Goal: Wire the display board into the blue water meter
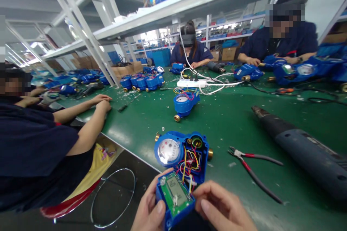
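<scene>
My left hand [152,205] grips a blue plastic housing cover [177,220] that carries a green circuit board [169,200] with a small LCD screen [176,189]. Curled at the cover's right edge, beside a white connector [193,183], are the fingers of my right hand [221,205]; whatever they pinch is hidden. Red, yellow and white wires [187,162] run from the board into an opened blue water meter [170,133] lying on the bench just beyond. This meter has a round dial [168,151] and brass end fittings [210,153].
Diagonal cutters [245,162] with spread handles and a heat gun [306,148] lie on the green bench [217,122] at right. Farther back are another water meter [185,104], a white power strip [191,83] and several more meters [142,82]. Co-workers sit left and opposite; a shelf [173,11] hangs overhead.
</scene>
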